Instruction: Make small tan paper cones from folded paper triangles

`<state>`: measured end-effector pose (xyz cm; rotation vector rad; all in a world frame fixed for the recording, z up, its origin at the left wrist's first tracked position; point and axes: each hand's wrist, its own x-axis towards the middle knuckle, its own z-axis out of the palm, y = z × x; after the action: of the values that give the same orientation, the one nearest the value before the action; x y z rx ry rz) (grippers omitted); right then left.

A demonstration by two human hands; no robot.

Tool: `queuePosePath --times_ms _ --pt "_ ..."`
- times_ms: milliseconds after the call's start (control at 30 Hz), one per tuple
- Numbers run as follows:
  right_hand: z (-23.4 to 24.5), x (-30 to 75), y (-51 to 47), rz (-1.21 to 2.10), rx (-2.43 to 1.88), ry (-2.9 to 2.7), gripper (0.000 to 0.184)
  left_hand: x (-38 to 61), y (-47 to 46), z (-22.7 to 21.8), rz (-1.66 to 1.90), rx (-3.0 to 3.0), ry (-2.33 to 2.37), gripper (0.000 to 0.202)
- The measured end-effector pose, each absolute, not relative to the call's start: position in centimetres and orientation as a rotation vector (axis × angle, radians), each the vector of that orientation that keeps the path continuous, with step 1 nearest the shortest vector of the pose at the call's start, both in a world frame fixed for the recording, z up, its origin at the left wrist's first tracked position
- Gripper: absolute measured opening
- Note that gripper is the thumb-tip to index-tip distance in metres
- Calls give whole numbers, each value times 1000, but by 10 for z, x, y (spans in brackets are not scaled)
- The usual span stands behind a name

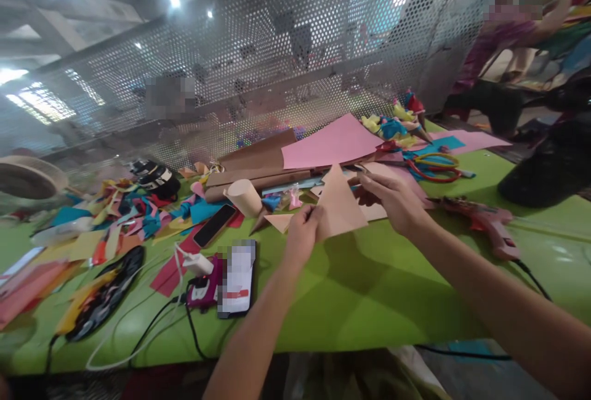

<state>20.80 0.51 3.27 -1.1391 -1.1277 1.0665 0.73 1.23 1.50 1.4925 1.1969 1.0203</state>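
Here, left hand [302, 232]: I pinch peach paper [340, 209] by its left edge
Right hand [388, 196]: at its right edge, grip unclear
Peach paper: above the table [369, 308]; hard pinching could crease it

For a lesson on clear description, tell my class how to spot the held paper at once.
Find the green table, then the left hand above its middle. It pinches the lower left edge of a peach paper that rises to a point. Unlike the peach tube and the pink sheet nearby, this piece is held up.
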Motion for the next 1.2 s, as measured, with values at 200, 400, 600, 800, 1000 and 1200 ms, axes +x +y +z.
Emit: queuePosePath --times_ms 200,400,600,800,1000,1200 --pt "18 207 -5 1272 -1205 -1192 53 11 13 -8 1135 1293 1203 31" --pt "11 202 -1 1119 -1238 -1159 63 6 3 -10 985 1397 1023 73" --pt "11 202 -3 1101 -1254 -1141 67 7 -3 -6 872 1640 1022 89" --pt "5 204 -5 1096 -1226 -1211 49 4 -1 0 1018 1367 1224 30" --pt "6 211 -11 432 -1206 -1626 36 6 -5 2 1099 1172 1271 30" --pt "16 220 -32 260 -1120 -2033 68 11 -19 6 1149 1033 1177 35"
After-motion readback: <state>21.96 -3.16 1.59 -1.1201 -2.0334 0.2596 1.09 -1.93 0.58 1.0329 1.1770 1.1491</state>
